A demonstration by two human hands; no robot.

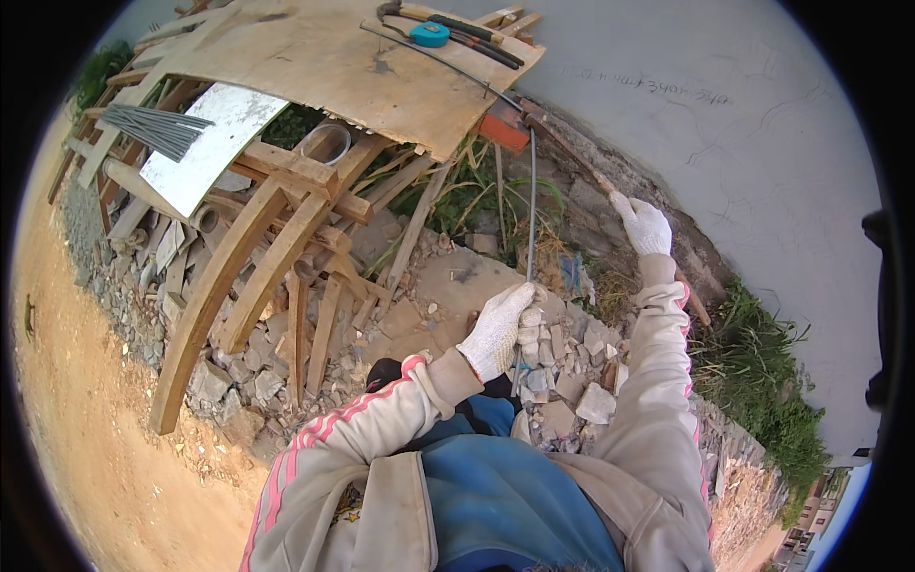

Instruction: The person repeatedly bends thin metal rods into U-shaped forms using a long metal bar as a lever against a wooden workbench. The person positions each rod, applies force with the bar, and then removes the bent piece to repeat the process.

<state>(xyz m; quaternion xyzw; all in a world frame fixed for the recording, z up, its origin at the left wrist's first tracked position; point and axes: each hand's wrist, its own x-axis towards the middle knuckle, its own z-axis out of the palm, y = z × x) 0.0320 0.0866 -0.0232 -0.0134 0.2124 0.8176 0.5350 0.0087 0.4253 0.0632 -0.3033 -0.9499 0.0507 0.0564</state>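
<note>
My left hand (500, 331), in a white knitted glove, is closed around a thin grey metal rod (532, 210). From there the rod runs away from me to the plywood's near right corner, where it bends left and continues over the plywood sheet (315, 52). Also gloved in white, my right hand (645, 227) grips a long brown bar (578, 162), rusty or wooden, I cannot tell which. The bar's far end meets the rod at the bend, beside an orange-red block (504, 133). Its near end slants down toward the grass.
On the plywood lie a teal tape measure (430, 34) and dark-handled tools (477, 43). A bundle of cut grey rods (157, 131) rests on a white panel (214, 143). Wooden beams (224, 305) jut toward me over broken rubble (596, 403). A grey wall (743, 172) rises at right.
</note>
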